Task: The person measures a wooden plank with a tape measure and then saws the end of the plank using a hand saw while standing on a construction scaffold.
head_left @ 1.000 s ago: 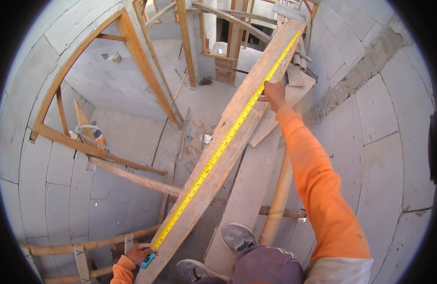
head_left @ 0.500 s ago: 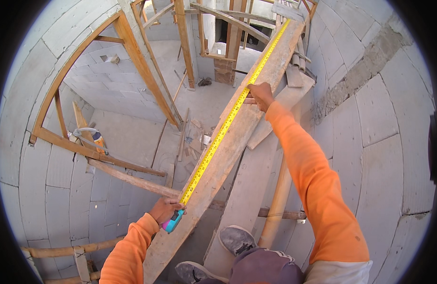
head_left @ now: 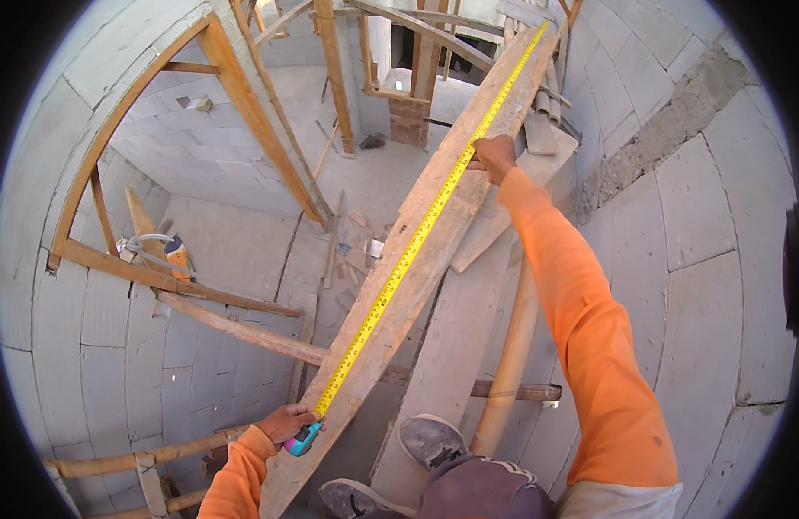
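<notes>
"How far along is it?"

"The yellow tape [head_left: 397,275] is drawn out lengthwise on the plank [head_left: 432,259], not wound in. I can't make out any mark beside it."

"And the hands?"

"The left hand [head_left: 283,422] grips the teal case [head_left: 303,439] over the plank's near part; the right hand [head_left: 496,158] touches the tape farther up, pinching or pressing, I can't tell."
</notes>
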